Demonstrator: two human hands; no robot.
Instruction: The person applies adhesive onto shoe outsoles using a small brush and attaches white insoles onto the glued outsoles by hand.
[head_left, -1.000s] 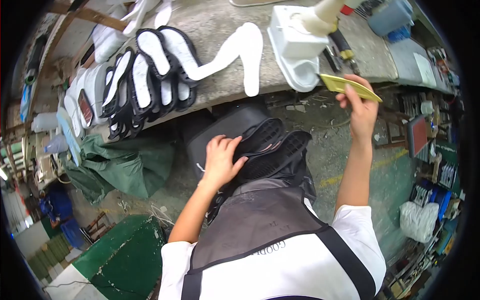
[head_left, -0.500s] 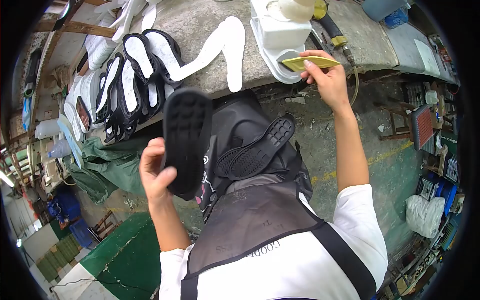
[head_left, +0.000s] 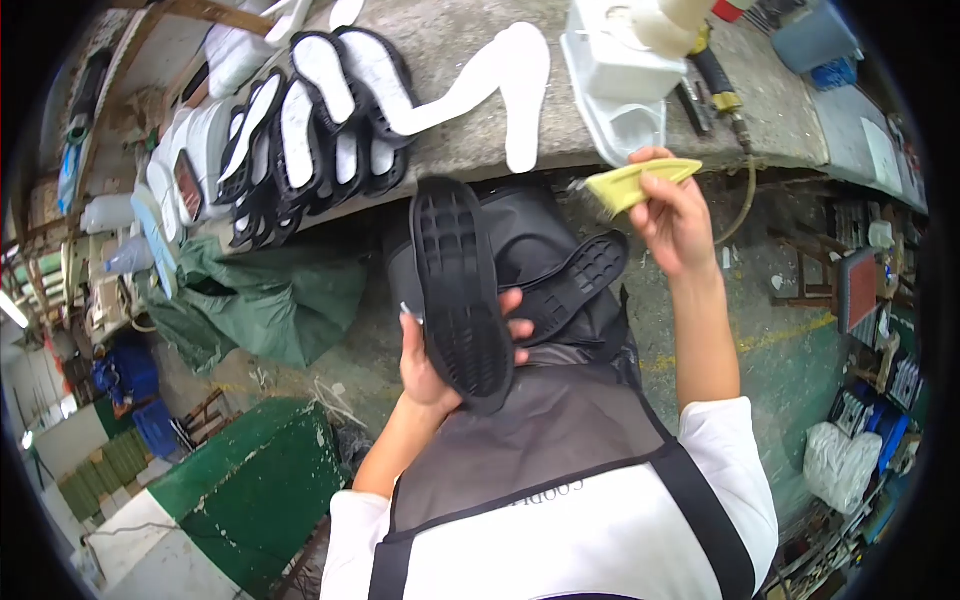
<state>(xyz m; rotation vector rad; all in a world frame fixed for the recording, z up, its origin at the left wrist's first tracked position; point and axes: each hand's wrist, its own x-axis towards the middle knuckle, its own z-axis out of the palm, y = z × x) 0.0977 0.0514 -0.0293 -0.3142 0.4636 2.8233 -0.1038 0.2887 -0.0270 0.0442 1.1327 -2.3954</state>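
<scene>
My left hand (head_left: 425, 370) is wrapped round a black shoe sole (head_left: 460, 290), thumb at one edge and fingertips at the other. The sole's gridded hollow side faces me. Between the fingers of my right hand (head_left: 682, 225) is a brush with a flat yellow handle (head_left: 648, 184), its bristles pointing left and blurred. It is just below the white container (head_left: 630, 60) on the bench, apart from the sole. Another black sole (head_left: 590, 272) lies on the dark covering over my lap, partly hidden by my left fingers and the held sole.
White insole shapes (head_left: 525, 95) lie on the concrete bench (head_left: 450, 150). Several black soles with white inserts (head_left: 298, 135) are piled at the left. An air tool with a hose (head_left: 722, 90) rests at the right. Green cloth (head_left: 270, 295) hangs below the bench; a red-topped stool (head_left: 857, 290) stands right.
My left hand has brought the sole rightward over my lap and its fingers now reach round the far edge. My right hand has lowered the brush away from the white container's tray.
</scene>
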